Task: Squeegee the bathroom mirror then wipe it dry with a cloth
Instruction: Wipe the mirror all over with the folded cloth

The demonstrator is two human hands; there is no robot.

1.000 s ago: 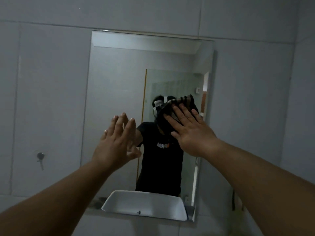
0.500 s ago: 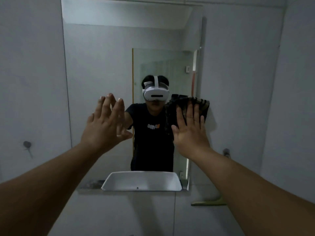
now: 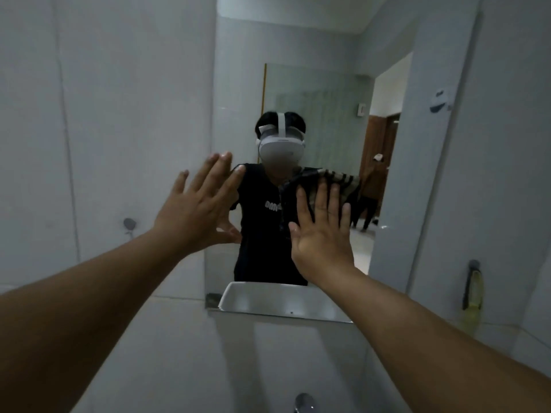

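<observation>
Striped cloth (image 3: 331, 186) lies under our flat right hand (image 3: 320, 234) on the mirror (image 3: 328, 55), fingers slightly apart; our left hand (image 3: 196, 204) is splayed, empty.

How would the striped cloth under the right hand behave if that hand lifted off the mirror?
The cloth looks bunched and soft, so it would likely flop and drop. Only the flat right hand pins it against the mirror; glass probably gives little grip.

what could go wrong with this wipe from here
The right hand only presses the striped cloth flat against the mirror with open fingers, so it may slip out and drop toward the sink. The bare left hand sits at the mirror's left edge and could leave fingerprints on the glass.
</observation>
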